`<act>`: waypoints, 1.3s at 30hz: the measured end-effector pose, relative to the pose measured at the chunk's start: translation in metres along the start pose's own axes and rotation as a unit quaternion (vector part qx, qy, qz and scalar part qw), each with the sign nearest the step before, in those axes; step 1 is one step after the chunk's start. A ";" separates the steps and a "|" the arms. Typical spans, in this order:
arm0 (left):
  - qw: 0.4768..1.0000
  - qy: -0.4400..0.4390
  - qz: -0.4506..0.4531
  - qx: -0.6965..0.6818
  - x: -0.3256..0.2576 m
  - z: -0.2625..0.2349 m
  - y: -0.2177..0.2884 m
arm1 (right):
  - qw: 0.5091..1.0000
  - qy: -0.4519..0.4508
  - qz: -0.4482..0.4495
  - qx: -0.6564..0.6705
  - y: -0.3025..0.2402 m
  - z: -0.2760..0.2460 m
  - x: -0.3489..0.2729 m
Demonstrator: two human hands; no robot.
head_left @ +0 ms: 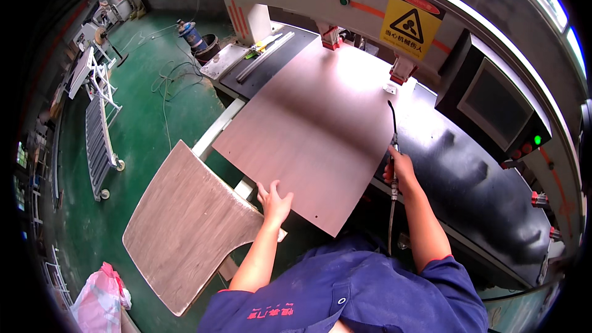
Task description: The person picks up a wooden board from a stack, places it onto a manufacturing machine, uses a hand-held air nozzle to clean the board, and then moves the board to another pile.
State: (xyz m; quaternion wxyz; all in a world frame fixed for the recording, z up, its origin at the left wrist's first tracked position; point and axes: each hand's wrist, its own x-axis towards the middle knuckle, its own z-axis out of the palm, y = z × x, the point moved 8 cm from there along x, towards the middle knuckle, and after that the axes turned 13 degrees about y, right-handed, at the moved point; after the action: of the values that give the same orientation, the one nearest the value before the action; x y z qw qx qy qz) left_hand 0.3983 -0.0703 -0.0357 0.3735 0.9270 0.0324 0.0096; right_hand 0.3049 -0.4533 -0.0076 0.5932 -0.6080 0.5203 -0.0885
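A large brownish-pink flat panel [302,142] lies on the machine's dark bed, its near corner jutting toward me. My left hand [275,203] is at the panel's near left edge, fingers spread and gripping nothing; whether the fingertips touch the panel I cannot tell. In my right hand [402,171] is an air blow gun [395,139], fingers wrapped round its handle. Its thin bent nozzle reaches over the panel's right side, and a hose [391,228] hangs down from it. A small white piece [390,89] rests near the panel's far right part.
A machine gantry [357,9] spans the far side, with red-tipped heads [330,38] and a screen [495,103] at right. Left of me stands a wood-grain board [185,228] with curved edges. Metal strips [265,57] lie beyond the panel. Hoses [166,80] trail across the green floor.
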 end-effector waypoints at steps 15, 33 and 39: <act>0.933 -0.115 0.206 0.272 0.069 0.076 0.079 | 0.987 -0.142 -0.049 0.057 -0.116 0.088 0.007; 0.919 -0.153 0.181 0.316 0.069 0.082 0.088 | 0.967 -0.134 -0.136 0.167 -0.243 0.158 0.001; 0.917 -0.156 0.180 0.318 0.069 0.083 0.087 | 0.966 -0.127 -0.141 0.176 -0.238 0.166 0.007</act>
State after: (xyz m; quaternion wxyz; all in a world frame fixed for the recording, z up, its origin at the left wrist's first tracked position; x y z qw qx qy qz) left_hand 0.4757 -0.1862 -0.0355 0.0507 0.9767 -0.1929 -0.0792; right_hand 0.5540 -0.4119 0.1356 0.7337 -0.5671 0.3261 -0.1838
